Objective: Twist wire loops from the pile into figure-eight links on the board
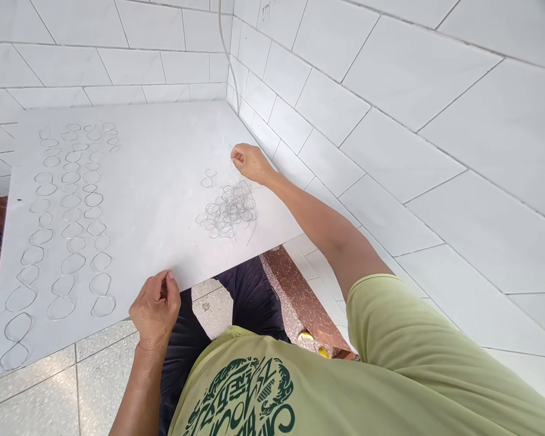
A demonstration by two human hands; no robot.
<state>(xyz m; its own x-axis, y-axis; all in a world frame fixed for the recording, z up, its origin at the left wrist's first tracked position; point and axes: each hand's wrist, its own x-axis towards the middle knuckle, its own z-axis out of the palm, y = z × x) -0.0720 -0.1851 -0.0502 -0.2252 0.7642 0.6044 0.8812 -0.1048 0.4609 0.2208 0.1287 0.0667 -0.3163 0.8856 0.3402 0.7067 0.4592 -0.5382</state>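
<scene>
My right hand [251, 162] is over the far right of the white board, thumb and fingers pinched together. A faint thin wire shows at its fingertips. Just below it lies a tangled pile of wire loops [231, 209], with a few loose ends sticking out. My left hand [157, 300] is at the board's near edge with its fingers curled and thumb pressed against them; whatever is between them, if anything, cannot be made out. On the left, wire figure-eight shapes [74, 227] lie flat in several columns running away from me.
The white board [157, 157] reaches to the tiled walls [345, 79] at its back and right. A pale cable [229, 57] hangs down the wall corner. My dark-trousered legs [258, 297] are under the near edge. Yellow objects [306, 335] lie on the floor.
</scene>
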